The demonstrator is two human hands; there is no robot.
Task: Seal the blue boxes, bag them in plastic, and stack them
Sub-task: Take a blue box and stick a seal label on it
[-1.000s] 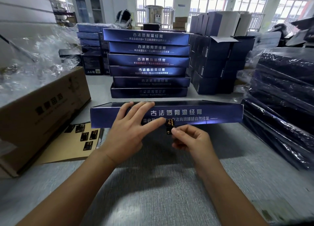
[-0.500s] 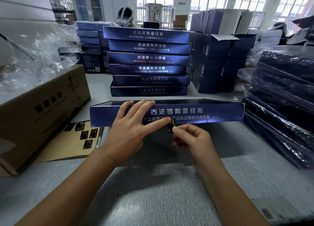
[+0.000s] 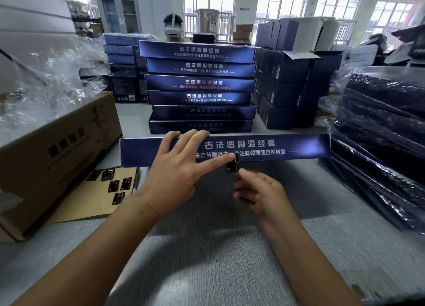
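Note:
A long blue box [image 3: 299,148] lies on the grey table [image 3: 218,259] with its printed long side facing me. My left hand [image 3: 174,174] rests on the box, fingers over its top edge, and its index finger presses the upper part of a small black seal sticker [image 3: 231,166] onto the front face. The sticker's lower half hangs below the box edge. My right hand [image 3: 262,190] sits just below it, fingers loosely curled, index fingertip at the sticker's lower corner. Behind stands a stack of several blue boxes [image 3: 200,82].
A brown sheet with several black stickers [image 3: 96,197] lies at the left beside a cardboard carton [image 3: 57,153] topped with clear plastic bags [image 3: 46,80]. Plastic-bagged dark boxes [image 3: 379,133] are stacked at the right. Upright dark boxes [image 3: 294,87] stand behind; a person sits beyond.
My right hand raised the sticker to the box face, then let go and dropped slightly. My left index finger slid onto the sticker's top. The box has not moved.

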